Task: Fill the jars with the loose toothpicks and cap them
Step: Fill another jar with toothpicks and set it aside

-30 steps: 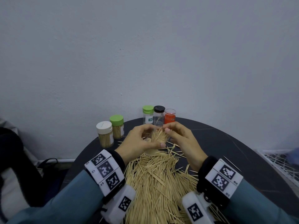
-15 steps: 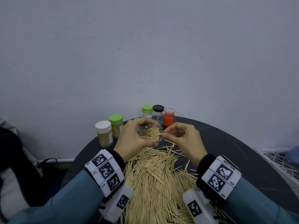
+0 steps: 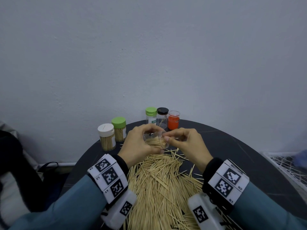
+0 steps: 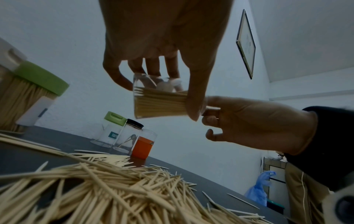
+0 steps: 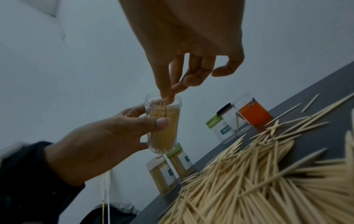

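My left hand point(image 3: 139, 145) grips a clear uncapped jar point(image 3: 155, 140) above the table, tipped on its side with the mouth toward the right. A bundle of toothpicks point(image 4: 161, 103) fills about half of it. At the jar's mouth, the thumb and forefinger of my right hand point(image 3: 182, 141) pinch the toothpick ends point(image 5: 162, 106), and its other fingers are curled. A big pile of loose toothpicks point(image 3: 159, 183) lies on the dark round table point(image 3: 232, 155) under both wrists.
Two capped jars full of toothpicks stand back left, one white-lidded point(image 3: 107, 136), one green-lidded point(image 3: 118, 128). Behind my hands stand a green-lidded clear jar point(image 3: 151, 115), a black-lidded jar point(image 3: 162, 117) and an orange-filled container point(image 3: 173, 120). A wall is close behind them.
A second ago a bundle stuck out of the jar between both hands. It now sits inside, the jar has tipped onto its side, and my right fingertips are at its mouth.
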A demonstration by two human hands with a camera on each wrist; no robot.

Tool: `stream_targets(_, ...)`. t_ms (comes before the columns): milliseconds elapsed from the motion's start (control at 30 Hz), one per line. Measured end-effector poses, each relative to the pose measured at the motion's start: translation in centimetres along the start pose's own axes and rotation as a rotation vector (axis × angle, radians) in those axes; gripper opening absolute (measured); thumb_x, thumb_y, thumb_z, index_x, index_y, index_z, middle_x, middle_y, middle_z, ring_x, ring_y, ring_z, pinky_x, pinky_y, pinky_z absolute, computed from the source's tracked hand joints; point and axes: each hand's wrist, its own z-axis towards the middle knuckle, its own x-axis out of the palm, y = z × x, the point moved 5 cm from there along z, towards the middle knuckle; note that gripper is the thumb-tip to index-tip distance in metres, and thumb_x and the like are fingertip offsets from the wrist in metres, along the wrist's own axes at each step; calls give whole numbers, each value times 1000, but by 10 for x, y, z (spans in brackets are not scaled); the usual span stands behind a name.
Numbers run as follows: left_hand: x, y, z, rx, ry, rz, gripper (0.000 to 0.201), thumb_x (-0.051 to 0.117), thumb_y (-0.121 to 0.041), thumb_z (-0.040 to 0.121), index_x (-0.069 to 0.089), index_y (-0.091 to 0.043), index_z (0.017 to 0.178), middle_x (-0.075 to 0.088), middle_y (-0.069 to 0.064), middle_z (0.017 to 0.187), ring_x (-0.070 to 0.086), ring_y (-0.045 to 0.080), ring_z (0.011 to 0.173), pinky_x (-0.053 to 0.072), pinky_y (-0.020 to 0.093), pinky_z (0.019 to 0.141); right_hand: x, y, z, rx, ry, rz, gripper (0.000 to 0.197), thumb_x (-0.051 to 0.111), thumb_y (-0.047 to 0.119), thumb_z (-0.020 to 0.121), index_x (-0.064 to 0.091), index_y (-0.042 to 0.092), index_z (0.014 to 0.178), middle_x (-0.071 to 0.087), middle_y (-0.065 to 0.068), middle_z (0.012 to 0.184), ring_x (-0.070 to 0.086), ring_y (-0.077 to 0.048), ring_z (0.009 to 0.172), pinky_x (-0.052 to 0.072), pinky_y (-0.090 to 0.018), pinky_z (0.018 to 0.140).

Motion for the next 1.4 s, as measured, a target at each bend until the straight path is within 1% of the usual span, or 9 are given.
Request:
stream_targets(133, 0, 2, 0, -18, -2, 6, 51, 89, -15, 54, 68, -29, 99, 67, -13, 98, 57, -1, 97, 44, 21, 83, 5, 5, -3, -34, 86, 1, 3, 73, 26, 77, 72, 24, 76, 59, 7, 65, 45, -3, 60, 39, -17, 58)
stream_targets(233, 1, 3, 0, -26, 13, 13, 52, 89, -16, 54, 68, -28, 101, 67, -12, 100, 58, 2, 100, 46, 27, 89, 7, 5, -3, -52, 83, -100, 7, 75, 23, 76, 70, 26, 72, 57, 10, 62, 42, -1, 55, 35, -10, 53)
stream_targets(600, -2, 9, 3, -80, -7, -18, 51, 89, -18, 56, 68, -28, 101, 68, -12, 103, 58, 3, 104, 43, 24, 91, -6, -1, 4, -5, 14, -51, 5, 65, 23, 85, 70, 20, 85, 62, 9, 73, 51, 2, 66, 41, -7, 60)
stream_targets(700, -5, 11, 4, -114, -28, -43, 46, 88, -15, 59, 67, -28, 98, 66, -12, 102, 58, 5, 103, 42, 24, 90, -4, -4, 4, 30, 138, -151, 9, 63, 12, 86, 67, 17, 92, 62, 10, 79, 55, 2, 71, 41, -2, 62)
stream_targets(867, -16, 17, 9, -157, -78, -43, 46, 87, -16, 61, 67, -18, 102, 63, -16, 97, 58, 8, 100, 42, 24, 88, 17, -1, 0, -25, 553, -536, 27, 65, 14, 85, 61, 20, 111, 59, 12, 103, 55, -1, 97, 39, 1, 72)
stream_targets(967, -20, 20, 11, -173, -94, -42, 49, 87, -16, 61, 66, -23, 105, 64, -7, 104, 56, 11, 102, 42, 24, 89, 36, -4, 0, -42, 746, -746, 48, 68, 16, 83, 51, 19, 127, 53, 5, 128, 48, -9, 118, 38, -15, 96)
stream_targets(1033, -21, 23, 12, -186, -97, -40, 49, 87, -15, 61, 66, -24, 105, 64, -6, 104, 56, 12, 103, 42, 24, 89, 49, -7, 0, -37, 835, -840, 57, 69, 16, 81, 46, 20, 133, 48, 3, 135, 44, -13, 125, 36, -26, 105)
stream_targets(1267, -19, 26, 15, -194, -97, -32, 52, 88, -19, 59, 68, -20, 107, 66, -5, 104, 58, 12, 101, 43, 24, 88, 69, -8, 1, -119, 956, -1048, 58, 71, 21, 79, 47, 22, 133, 45, -2, 128, 45, -21, 120, 42, -40, 100)
stream_targets(1400, -17, 25, 15, -196, -89, -12, 52, 88, -20, 60, 67, -23, 108, 66, -6, 106, 57, 9, 102, 44, 25, 91, 68, -6, -1, -152, 956, -1092, 49, 68, 21, 82, 51, 20, 128, 43, -1, 129, 46, -21, 120, 42, -39, 99)
